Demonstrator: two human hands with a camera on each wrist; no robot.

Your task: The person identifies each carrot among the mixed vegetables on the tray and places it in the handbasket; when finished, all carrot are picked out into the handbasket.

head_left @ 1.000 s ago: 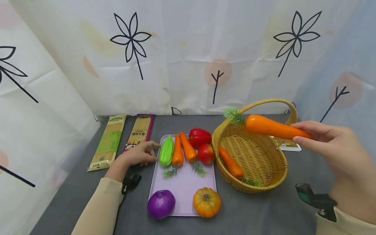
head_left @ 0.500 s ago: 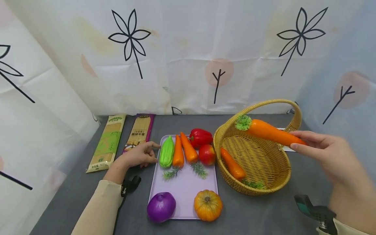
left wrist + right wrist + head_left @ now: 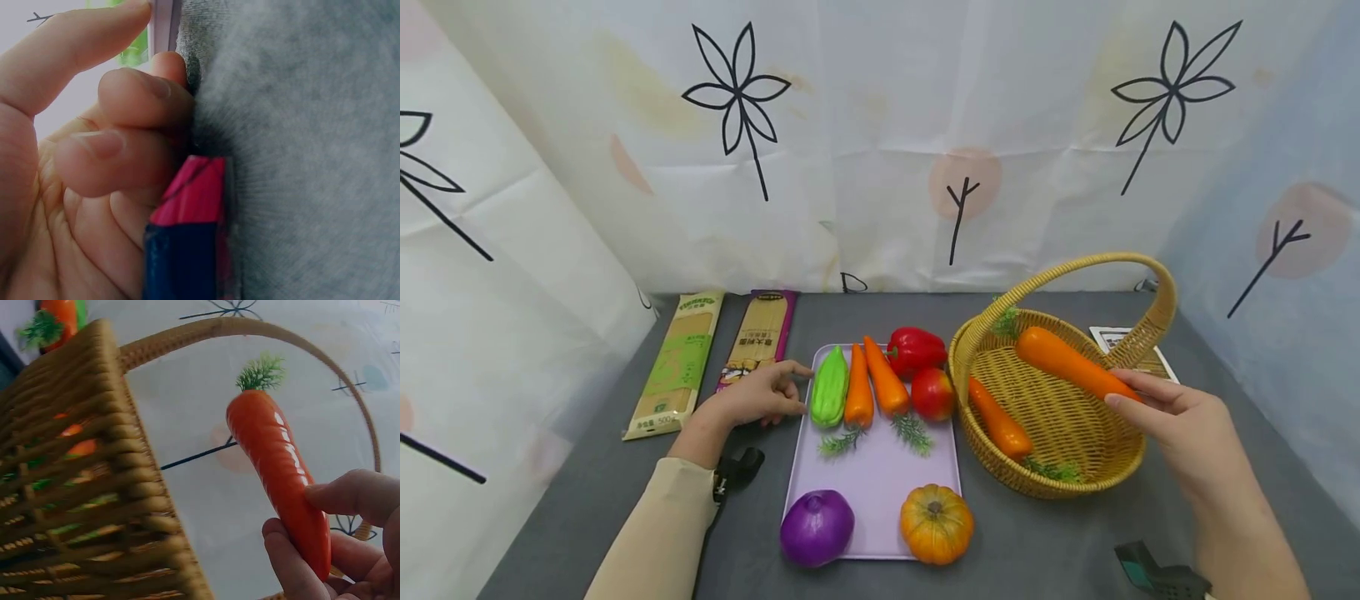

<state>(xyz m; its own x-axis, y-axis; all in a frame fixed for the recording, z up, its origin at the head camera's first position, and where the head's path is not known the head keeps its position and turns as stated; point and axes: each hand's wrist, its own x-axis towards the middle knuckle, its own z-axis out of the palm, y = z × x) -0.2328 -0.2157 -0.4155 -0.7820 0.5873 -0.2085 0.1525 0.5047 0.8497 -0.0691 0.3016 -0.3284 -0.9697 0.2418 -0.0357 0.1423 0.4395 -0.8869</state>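
Observation:
My right hand [image 3: 1176,417] pinches an orange toy carrot [image 3: 1063,360] by its narrow tip, between thumb and fingers. The carrot slants over the wicker basket [image 3: 1060,421], its green top toward the far rim. A second carrot [image 3: 1000,421] lies inside against the basket's left wall. My left hand [image 3: 752,397] rests on the table at the left edge of the lilac tray [image 3: 880,492]. Its extended fingertip meets the tray rim, while other fingers [image 3: 134,94] are bent. On the tray lie a green ridged vegetable [image 3: 830,390], two more carrots [image 3: 859,392], a red pepper [image 3: 916,350] and a red apple [image 3: 932,394].
A purple onion [image 3: 817,527] and an orange pumpkin [image 3: 936,525] sit at the tray's near corners. Two noodle packets [image 3: 677,362] lie at the left. Behind the basket lies a flat white-edged packet [image 3: 1157,362]. The basket handle [image 3: 1161,312] arches high; patterned cloth hangs behind.
My right hand has moved down and left, bringing the carrot from above the handle's height to low over the basket. My left hand stays at the tray edge.

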